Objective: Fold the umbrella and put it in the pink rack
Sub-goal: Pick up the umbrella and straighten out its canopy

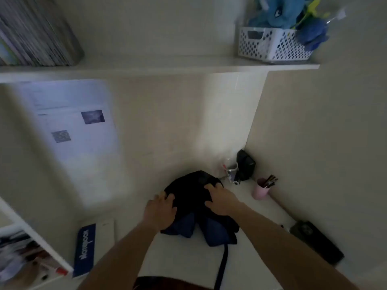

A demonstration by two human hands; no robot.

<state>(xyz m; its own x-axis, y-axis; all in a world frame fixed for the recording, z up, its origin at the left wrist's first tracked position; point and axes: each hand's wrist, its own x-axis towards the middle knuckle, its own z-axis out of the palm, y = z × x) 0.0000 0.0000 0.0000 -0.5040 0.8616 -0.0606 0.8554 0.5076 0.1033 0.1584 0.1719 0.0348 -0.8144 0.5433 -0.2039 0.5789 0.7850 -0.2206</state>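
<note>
The umbrella [189, 197] is a dark bundle of black and blue fabric lying on the white desk [188, 264], near the back corner. A dark strap or handle [223, 262] trails from it toward me. My left hand [161, 210] grips the bundle's left edge with curled fingers. My right hand [219, 198] clasps its top right side. A pink cup-shaped holder [259, 192] with pens in it stands to the right of the bundle, by the side wall. The view is dim and blurred.
A dark phone [316, 241] lies at the desk's right edge. A blue notebook [85, 248] sits at the left. A clear cup [231, 169] and a black pouch [245, 164] fill the corner. Overhead, a shelf [159, 68] carries books and a white basket [272, 45].
</note>
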